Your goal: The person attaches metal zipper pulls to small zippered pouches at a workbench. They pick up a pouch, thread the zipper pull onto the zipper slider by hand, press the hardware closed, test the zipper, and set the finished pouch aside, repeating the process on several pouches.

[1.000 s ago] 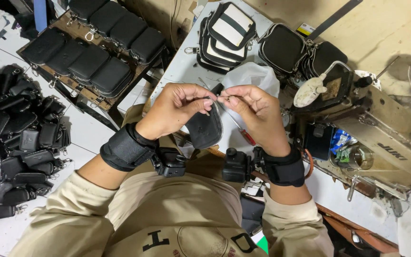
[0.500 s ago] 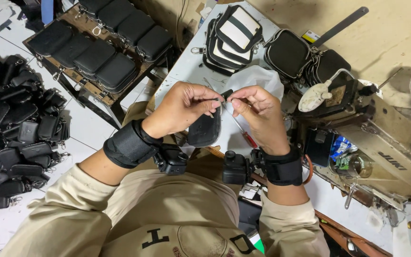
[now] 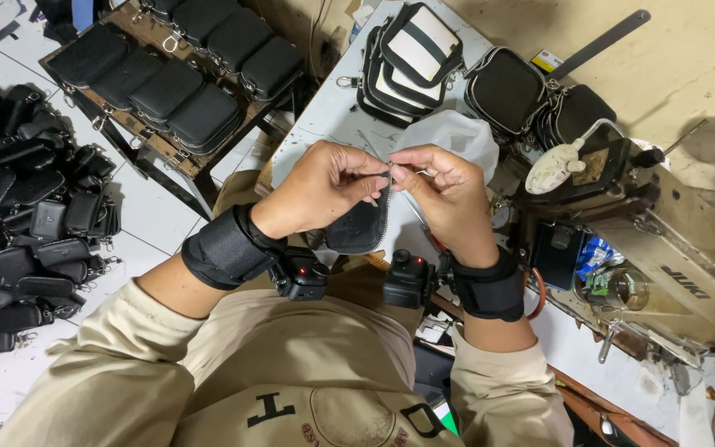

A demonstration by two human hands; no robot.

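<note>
A matt black, grained leather-like pouch [image 3: 359, 225] with a shiny metal zip; cloth wrist straps [image 3: 223, 248]; glossy white plastic bag [image 3: 455, 134].

Beige long sleeves, a wide black strap and small black camera on each wrist.

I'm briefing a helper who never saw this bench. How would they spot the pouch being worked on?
Start at the sewing machine on the right, then look left. Both hands, left hand and right hand, pinch one small black zip pouch between them. Unlike the other pouches, it is held up in the air.
</note>
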